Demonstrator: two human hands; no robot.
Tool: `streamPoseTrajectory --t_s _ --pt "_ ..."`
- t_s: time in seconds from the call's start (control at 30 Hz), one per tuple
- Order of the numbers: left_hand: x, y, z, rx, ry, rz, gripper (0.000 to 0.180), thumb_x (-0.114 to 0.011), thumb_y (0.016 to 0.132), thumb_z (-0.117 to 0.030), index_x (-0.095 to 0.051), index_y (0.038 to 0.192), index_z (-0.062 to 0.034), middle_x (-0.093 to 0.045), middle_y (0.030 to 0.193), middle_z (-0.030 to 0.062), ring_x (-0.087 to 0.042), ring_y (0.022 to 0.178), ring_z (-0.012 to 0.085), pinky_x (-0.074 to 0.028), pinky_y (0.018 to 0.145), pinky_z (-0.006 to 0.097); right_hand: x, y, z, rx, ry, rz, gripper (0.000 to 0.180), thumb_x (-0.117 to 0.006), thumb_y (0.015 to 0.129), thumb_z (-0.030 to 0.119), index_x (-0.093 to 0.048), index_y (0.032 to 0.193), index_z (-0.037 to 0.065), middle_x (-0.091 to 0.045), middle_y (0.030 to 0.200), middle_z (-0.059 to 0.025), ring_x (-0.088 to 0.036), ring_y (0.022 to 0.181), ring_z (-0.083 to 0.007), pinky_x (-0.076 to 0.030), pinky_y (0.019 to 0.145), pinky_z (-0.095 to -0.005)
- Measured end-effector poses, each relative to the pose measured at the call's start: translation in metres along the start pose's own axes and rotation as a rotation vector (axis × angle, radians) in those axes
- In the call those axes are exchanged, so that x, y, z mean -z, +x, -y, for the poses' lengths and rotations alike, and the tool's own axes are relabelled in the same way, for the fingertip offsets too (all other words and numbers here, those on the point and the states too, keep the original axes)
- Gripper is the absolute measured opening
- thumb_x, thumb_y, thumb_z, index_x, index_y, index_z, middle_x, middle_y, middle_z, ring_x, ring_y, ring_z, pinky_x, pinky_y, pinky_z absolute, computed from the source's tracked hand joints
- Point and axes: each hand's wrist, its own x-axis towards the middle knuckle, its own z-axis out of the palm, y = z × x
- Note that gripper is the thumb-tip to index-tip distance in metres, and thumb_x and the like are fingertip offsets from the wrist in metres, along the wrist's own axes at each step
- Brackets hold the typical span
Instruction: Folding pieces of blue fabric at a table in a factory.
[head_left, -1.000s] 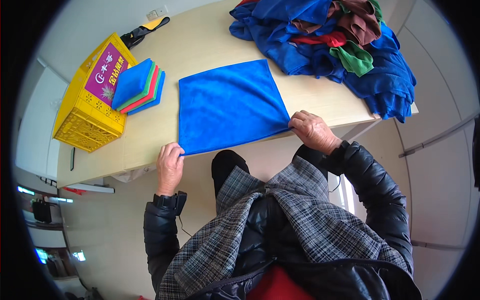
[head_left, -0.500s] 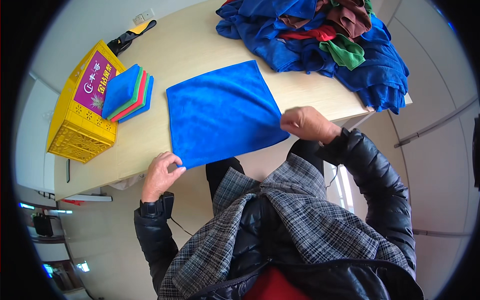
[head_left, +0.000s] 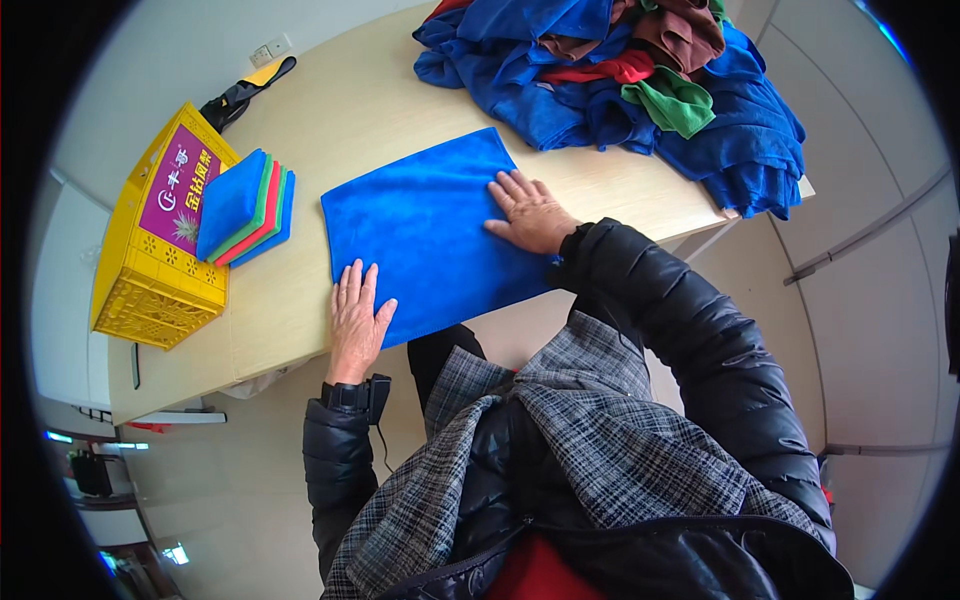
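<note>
A blue cloth lies spread flat on the table, its near edge hanging slightly past the table's front edge. My left hand rests flat on the cloth's left near part, fingers stretched out. On the cloth's right side lies my right hand, palm down with fingers extended. Neither hand grips anything. Left of the cloth sits a small stack of folded cloths in blue, green and red, leaning against a yellow box.
The yellow openwork box with a purple panel stands at the table's left end. A big heap of crumpled cloths, mostly blue with brown, red and green, covers the far right. A black and yellow strap-like item lies at the back left near a wall socket.
Both hands have let go of the cloth's near corners and now lie flat on it. My right hand moved left and away from me; my left hand moved up and rightward.
</note>
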Motion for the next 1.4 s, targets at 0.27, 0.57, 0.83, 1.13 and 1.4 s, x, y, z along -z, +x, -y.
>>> streamPoseTrajectory --t_s 0.27,0.57,0.83,1.13,1.4 --pt "-0.002 -0.005 0.005 0.02 0.03 -0.001 0.064 -0.048 0.102 -0.043 -0.035 0.155 -0.0091 -0.029 0.162 0.0173 -0.025 0.15 0.0358 -0.019 0.122 0.049 0.003 0.024 0.029 0.059 0.002 -0.057 0.079 -0.036 0.102 0.06 -0.027 0.158 0.005 -0.022 0.165 -0.0187 -0.016 0.154 -0.0357 -0.014 0.123 -0.0509" --pt "0.002 -0.001 0.002 0.01 0.023 -0.001 0.063 -0.049 0.102 -0.042 -0.036 0.154 -0.0093 -0.029 0.162 0.017 -0.025 0.15 0.0354 -0.018 0.122 0.05 0.009 0.06 0.004 -0.248 -0.002 0.001 0.079 -0.037 0.1 0.061 -0.028 0.157 0.007 -0.022 0.165 -0.016 -0.016 0.154 -0.0332 -0.013 0.124 -0.0501" --pt "0.0 0.001 -0.003 0.011 0.002 -0.017 0.063 -0.053 0.1 -0.039 -0.038 0.153 -0.0093 -0.03 0.161 0.0175 -0.025 0.149 0.036 -0.019 0.122 0.05 -0.018 0.086 -0.016 -0.029 0.06 -0.105 0.076 -0.04 0.101 0.059 -0.032 0.155 0.007 -0.028 0.163 -0.016 -0.021 0.152 -0.035 -0.016 0.123 -0.0514" --pt "0.003 -0.004 0.002 0.03 0.021 -0.016 0.064 -0.055 0.099 -0.041 -0.04 0.152 -0.0086 -0.031 0.16 0.0186 -0.027 0.148 0.0373 -0.019 0.122 0.05 -0.011 0.114 0.009 -0.027 0.016 -0.105 0.073 -0.041 0.099 0.059 -0.036 0.155 0.011 -0.029 0.163 -0.0138 -0.022 0.152 -0.0343 -0.017 0.123 -0.0514" --pt "0.006 -0.001 -0.006 0.015 0.004 -0.021 0.062 -0.057 0.099 -0.038 -0.041 0.151 -0.0081 -0.033 0.159 0.0199 -0.028 0.147 0.0378 -0.02 0.121 0.05 -0.012 0.13 -0.04 -0.21 0.069 -0.068 0.073 -0.04 0.1 0.058 -0.034 0.156 0.013 -0.028 0.163 -0.0141 -0.021 0.152 -0.0346 -0.017 0.122 -0.0521"
